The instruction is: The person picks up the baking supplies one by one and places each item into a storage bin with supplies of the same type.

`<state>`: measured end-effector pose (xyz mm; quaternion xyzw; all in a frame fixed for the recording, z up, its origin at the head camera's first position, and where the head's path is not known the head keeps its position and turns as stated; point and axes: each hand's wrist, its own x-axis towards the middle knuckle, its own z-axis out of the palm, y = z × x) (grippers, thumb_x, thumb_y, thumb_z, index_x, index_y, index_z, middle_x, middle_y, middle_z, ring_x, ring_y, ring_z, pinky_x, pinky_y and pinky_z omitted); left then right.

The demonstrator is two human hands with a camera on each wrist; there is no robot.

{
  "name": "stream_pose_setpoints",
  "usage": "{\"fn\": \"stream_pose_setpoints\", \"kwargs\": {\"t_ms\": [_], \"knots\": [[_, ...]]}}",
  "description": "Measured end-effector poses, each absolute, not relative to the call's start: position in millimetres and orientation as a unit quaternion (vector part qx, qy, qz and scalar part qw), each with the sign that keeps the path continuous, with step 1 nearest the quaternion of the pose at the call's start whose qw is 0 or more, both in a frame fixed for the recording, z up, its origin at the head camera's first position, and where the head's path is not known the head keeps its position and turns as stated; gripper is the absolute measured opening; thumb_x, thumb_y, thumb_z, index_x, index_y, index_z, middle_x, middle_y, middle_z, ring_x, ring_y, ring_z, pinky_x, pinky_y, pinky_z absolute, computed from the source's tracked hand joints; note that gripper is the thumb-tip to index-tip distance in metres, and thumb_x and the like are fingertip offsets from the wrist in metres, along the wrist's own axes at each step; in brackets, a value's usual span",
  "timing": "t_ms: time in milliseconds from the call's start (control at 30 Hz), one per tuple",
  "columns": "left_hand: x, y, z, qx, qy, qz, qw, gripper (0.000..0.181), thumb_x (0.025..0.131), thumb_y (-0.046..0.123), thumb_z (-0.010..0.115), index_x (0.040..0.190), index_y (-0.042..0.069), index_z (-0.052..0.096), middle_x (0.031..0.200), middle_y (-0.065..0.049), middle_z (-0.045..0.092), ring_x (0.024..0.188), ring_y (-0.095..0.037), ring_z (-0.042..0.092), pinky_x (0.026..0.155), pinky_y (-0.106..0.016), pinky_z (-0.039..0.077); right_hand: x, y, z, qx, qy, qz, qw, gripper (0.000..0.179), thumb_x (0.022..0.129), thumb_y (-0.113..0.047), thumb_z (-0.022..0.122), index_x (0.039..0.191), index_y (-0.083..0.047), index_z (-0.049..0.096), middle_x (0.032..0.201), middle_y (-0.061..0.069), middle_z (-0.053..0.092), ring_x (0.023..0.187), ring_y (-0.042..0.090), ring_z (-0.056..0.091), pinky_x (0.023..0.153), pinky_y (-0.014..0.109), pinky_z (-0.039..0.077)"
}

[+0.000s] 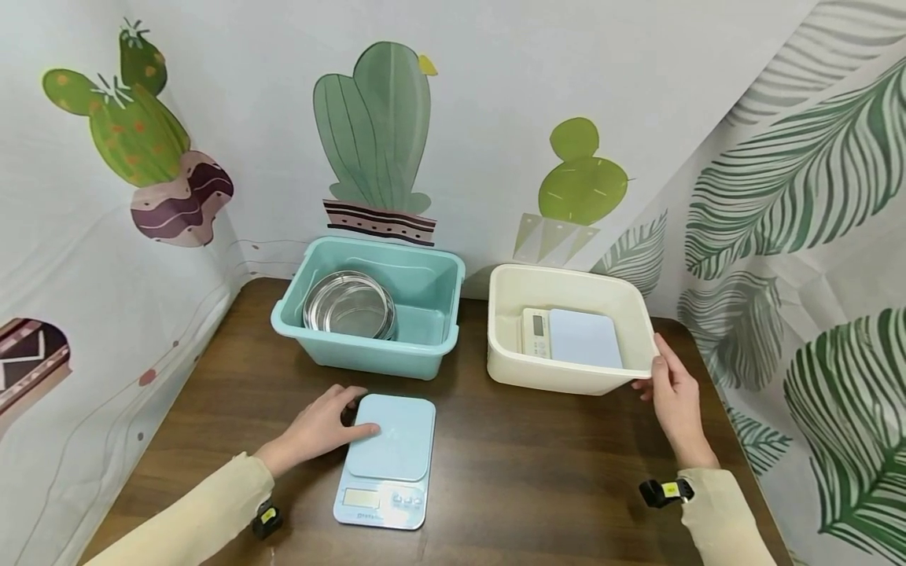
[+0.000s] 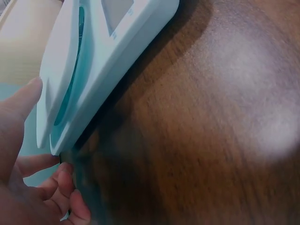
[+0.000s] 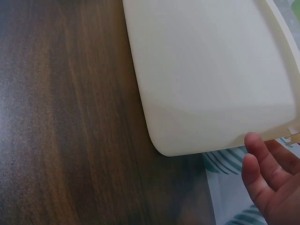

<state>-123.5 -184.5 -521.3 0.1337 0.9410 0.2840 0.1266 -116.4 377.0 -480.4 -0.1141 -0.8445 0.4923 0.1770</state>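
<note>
A light blue kitchen scale point(image 1: 393, 440) lies on the table, its display toward the person. My left hand point(image 1: 322, 424) grips its far left corner. The thumb point(image 2: 30, 96) presses on the weighing plate, while the other fingers curl at the scale's end. On the right, my right hand point(image 1: 672, 389) holds a cream plastic bin point(image 1: 545, 376) at its front right corner, near the rim. Fingertips point(image 3: 253, 140) touch the bin's side in the right wrist view. Inside the bin is another kitchen scale point(image 1: 583, 338), cream with a pale lilac plate.
A teal plastic bin point(image 1: 378, 358) stands at the back left of the brown wooden table point(image 1: 524, 479). Round metal sieves point(image 1: 350, 306) are stacked inside it. A fabric backdrop point(image 1: 488, 118) with printed cacti and leaves hangs behind and beside the table.
</note>
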Motion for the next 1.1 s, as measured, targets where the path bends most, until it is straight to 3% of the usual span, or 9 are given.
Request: {"fn": "stream_pose_setpoints", "kwargs": {"t_ms": [267, 533, 800, 1100], "knots": [[-121, -181, -525, 0.125, 0.942, 0.281, 0.134, 0.077, 0.084, 0.061, 0.081, 0.136, 0.007, 0.062, 0.109, -0.006, 0.062, 0.091, -0.018, 0.058, 0.079, -0.043, 0.053, -109, 363, -462, -0.102, -0.84, 0.503, 0.176, 0.046, 0.111, -0.014, 0.042, 0.155, -0.001, 0.047, 0.073, -0.022, 0.062, 0.06, 0.005, 0.065, 0.053, 0.019, 0.052], [-124, -179, -530, 0.123, 0.937, 0.297, 0.139, 0.072, 0.085, 0.054, 0.083, 0.132, 0.004, 0.062, 0.107, -0.006, 0.061, 0.09, -0.018, 0.055, 0.08, -0.041, 0.052, -114, 374, -477, -0.117, -0.845, 0.492, 0.175, 0.046, 0.112, -0.016, 0.042, 0.156, -0.005, 0.047, 0.074, -0.024, 0.062, 0.061, 0.006, 0.066, 0.054, 0.02, 0.053], [-126, -178, -532, 0.139, 0.923, 0.327, 0.144, 0.069, 0.089, 0.045, 0.083, 0.13, -0.004, 0.059, 0.115, -0.013, 0.06, 0.093, -0.02, 0.054, 0.079, -0.037, 0.051, -107, 359, -456, -0.098, -0.837, 0.509, 0.174, 0.047, 0.111, -0.013, 0.041, 0.156, 0.0, 0.045, 0.074, -0.023, 0.062, 0.06, 0.005, 0.065, 0.054, 0.019, 0.052], [-125, -179, -524, 0.132, 0.902, 0.382, 0.154, 0.065, 0.091, 0.039, 0.082, 0.136, 0.004, 0.051, 0.111, -0.01, 0.064, 0.085, -0.015, 0.059, 0.073, -0.03, 0.052, -106, 357, -451, -0.102, -0.835, 0.511, 0.176, 0.046, 0.11, -0.012, 0.042, 0.155, 0.0, 0.046, 0.072, -0.019, 0.064, 0.059, 0.006, 0.065, 0.054, 0.019, 0.052]]}}
